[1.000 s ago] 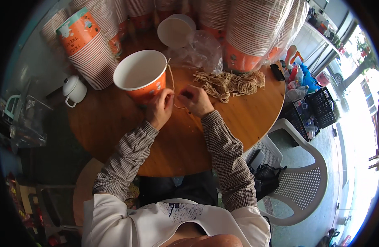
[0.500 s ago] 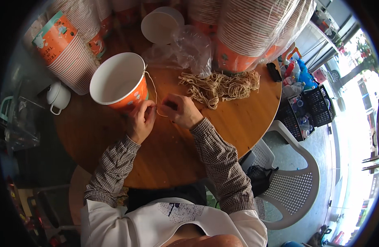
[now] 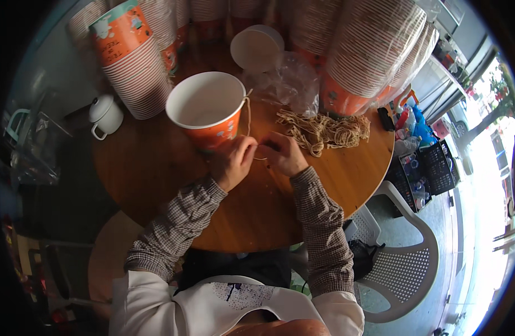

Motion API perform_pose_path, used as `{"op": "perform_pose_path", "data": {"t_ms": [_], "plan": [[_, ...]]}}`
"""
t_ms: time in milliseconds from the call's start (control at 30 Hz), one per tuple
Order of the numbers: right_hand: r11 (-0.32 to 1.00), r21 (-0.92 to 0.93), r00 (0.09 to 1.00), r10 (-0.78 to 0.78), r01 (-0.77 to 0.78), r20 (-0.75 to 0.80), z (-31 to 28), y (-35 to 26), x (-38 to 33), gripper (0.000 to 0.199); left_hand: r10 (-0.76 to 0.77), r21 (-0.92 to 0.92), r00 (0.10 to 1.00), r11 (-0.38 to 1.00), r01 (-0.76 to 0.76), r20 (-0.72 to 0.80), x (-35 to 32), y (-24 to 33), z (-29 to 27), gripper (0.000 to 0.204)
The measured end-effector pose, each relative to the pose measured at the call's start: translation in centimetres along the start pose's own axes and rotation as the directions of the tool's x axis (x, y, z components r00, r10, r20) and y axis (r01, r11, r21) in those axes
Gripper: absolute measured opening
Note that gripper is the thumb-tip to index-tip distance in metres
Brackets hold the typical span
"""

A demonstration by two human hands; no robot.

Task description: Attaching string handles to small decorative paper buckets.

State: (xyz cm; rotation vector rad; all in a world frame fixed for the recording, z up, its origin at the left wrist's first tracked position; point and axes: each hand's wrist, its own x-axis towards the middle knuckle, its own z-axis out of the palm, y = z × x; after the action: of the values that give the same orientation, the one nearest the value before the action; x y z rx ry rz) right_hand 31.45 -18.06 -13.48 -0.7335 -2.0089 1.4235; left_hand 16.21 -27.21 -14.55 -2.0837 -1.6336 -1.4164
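Observation:
An orange paper bucket (image 3: 212, 134) with a white inside stands on the round wooden table, in front of me and a little left. A thin beige string (image 3: 249, 115) hangs from the right side of its rim down to my hands. My left hand (image 3: 233, 162) is closed in a pinch on the string, close by the bucket's lower right side. Beside it my right hand (image 3: 284, 155) pinches the string too, its fingertips almost meeting the left ones. The string's end between the fingers is too small to make out. Just beyond my right hand lies a loose bundle of beige strings (image 3: 324, 131).
Tall stacks of nested paper buckets (image 3: 137, 78) stand at the back left, with plastic-wrapped stacks (image 3: 375, 56) at the back right. Between them are a white tub (image 3: 257, 47) and a clear plastic bag (image 3: 296, 81). A white lidded mug (image 3: 106, 115) sits left; a plastic chair (image 3: 400, 269) stands right.
The whole view has shifted, so the table and its things appear farther right. My hands stay together on the string, with slight finger movement.

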Motion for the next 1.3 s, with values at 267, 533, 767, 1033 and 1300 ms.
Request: {"op": "perform_pose_path", "data": {"t_ms": [267, 533, 767, 1033, 1300], "plan": [[0.614, 0.788, 0.997, 0.035, 0.033, -0.069, 0.7, 1.1, 1.2, 0.005, 0.335, 0.113, 0.935, 0.94, -0.323, -0.119, 1.0, 0.5, -3.7, 0.024], [0.404, 0.907, 0.972, 0.139, 0.118, -0.188, 1.9, -1.0, 6.8, 0.007, 0.122, 0.366, 0.988, 0.927, -0.08, -0.094, 2.2, -3.8, -9.9, 0.051], [0.555, 0.825, 0.981, 0.075, 0.106, -0.177, 2.4, -0.2, 5.3, 0.004, 0.115, 0.259, 0.985, 0.963, -0.079, -0.128, 1.8, -6.2, -9.5, 0.014], [0.795, 0.529, 0.943, -0.158, 0.297, -0.293, 5.2, -3.7, 3.4, 0.005, -0.34, -0.399, 0.886, 0.894, 0.201, -0.316, 0.6, -6.7, -8.1, 0.014], [0.888, 0.266, 0.895, -0.273, 0.375, -0.352, 7.3, -5.0, 2.2, 0.005, -0.325, -0.535, 0.909, 0.832, 0.144, -0.262, 0.5, -6.9, -7.3, 0.017]]}}
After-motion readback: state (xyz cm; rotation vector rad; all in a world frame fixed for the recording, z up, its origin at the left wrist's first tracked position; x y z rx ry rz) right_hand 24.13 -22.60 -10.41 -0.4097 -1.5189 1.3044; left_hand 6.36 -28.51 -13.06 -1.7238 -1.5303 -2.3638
